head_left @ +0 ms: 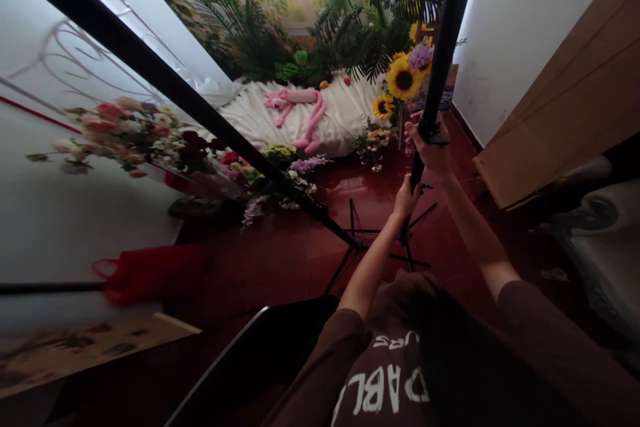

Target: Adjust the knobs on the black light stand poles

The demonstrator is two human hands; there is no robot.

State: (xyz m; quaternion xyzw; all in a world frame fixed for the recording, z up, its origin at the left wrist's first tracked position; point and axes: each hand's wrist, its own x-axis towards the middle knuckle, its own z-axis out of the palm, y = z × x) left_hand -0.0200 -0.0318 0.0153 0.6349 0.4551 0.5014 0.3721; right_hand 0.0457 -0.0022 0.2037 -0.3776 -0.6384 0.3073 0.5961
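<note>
A black light stand point(445, 47) rises in front of me, its tripod legs spread on the red floor. My left hand point(407, 199) is wrapped round the lower part of its pole, beside a small side knob point(427, 187). Higher up, my right hand point(434, 150) grips the same pole just under a black collar point(431, 131), fingers closed around it. A second black stand point(200, 113) slants across the view on the left, its legs close to those of the first. Neither hand touches that one.
A white-draped platform point(345, 121) bears a pink plush toy point(300, 99). Sunflowers point(404, 78) and palm fronds stand behind it, and a flower arrangement point(120, 130) is at left. A brown board point(560, 93) leans at right near a wrapped roll point(600, 213). A red bag point(150, 270) lies at left.
</note>
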